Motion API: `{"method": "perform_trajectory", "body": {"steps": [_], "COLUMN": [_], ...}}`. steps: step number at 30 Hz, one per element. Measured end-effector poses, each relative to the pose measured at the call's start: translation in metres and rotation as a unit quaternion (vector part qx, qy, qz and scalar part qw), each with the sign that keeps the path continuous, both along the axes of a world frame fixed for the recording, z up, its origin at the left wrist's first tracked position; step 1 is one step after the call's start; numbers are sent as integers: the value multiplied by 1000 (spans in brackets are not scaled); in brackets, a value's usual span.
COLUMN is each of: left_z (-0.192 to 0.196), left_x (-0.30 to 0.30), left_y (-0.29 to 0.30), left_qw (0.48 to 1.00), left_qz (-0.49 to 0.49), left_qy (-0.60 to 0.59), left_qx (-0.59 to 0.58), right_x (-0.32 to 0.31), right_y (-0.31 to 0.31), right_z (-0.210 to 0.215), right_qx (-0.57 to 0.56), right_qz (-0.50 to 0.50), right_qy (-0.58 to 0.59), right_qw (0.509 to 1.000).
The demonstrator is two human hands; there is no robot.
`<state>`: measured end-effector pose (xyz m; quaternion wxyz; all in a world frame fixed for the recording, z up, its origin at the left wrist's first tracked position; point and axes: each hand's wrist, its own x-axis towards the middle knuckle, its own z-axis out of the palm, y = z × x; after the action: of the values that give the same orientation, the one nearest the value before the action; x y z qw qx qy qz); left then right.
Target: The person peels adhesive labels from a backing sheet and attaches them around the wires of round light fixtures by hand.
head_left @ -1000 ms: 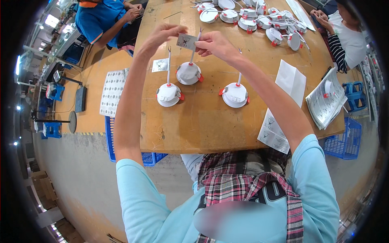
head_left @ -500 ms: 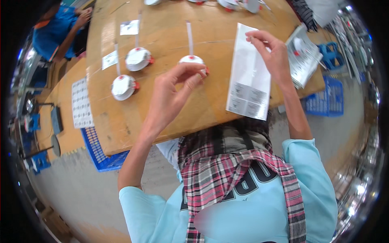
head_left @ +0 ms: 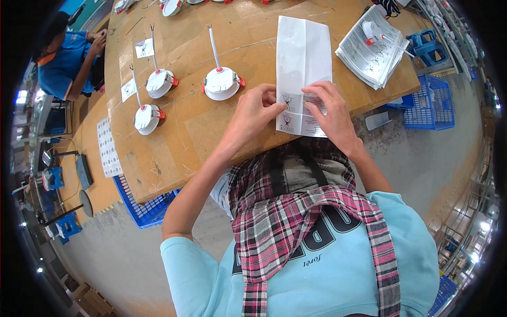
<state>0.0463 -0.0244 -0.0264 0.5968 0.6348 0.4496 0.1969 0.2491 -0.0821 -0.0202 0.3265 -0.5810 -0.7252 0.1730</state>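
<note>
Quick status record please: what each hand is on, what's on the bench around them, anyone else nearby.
left hand: fingers pressing the near end of the folded white leaflet
right hand: flat on the same leaflet end, at the bench edge
bench: wooden
lamps: three round white fixtures with red clips, left of the leaflet
leaflet stack: far right
other person: blue shirt, far left

A long white folded leaflet (head_left: pixel 302 68) is laid near the desk's (head_left: pixel 211 132) front edge. A stack of printed white sheets (head_left: pixel 369 50) is seen at the right corner. Two small white labels (head_left: pixel 143 48) (head_left: pixel 128 90) are placed left
</note>
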Motion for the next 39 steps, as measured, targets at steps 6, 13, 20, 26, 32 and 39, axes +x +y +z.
{"method": "perform_trajectory", "body": {"steps": [6,13,20,26,32,39], "left_z": [7,1,8,0,-3,-6], "left_x": [-3,-3,-5,-17,-24,-22], "left_y": [0,-6,5,16,21,19], "left_qw": [993,978,994,994,987,984], "left_qz": [-15,40,8,-39,-56,-11], "left_qy": [-56,-146,-106,-70,-50,-82], "left_qx": [-98,-142,-2,68,140,157], "right_x": [-7,-18,-16,-17,-25,-25], "right_y": [5,21,41,53,63,62], "right_z": [0,-2,7,13,42,49], "right_qx": [-40,33,29,-8,-80,-56], "right_qz": [15,68,98,145,161,171], "right_qy": [70,46,52,33,40,-13], "right_qw": [997,996,993,989,983,984]}}
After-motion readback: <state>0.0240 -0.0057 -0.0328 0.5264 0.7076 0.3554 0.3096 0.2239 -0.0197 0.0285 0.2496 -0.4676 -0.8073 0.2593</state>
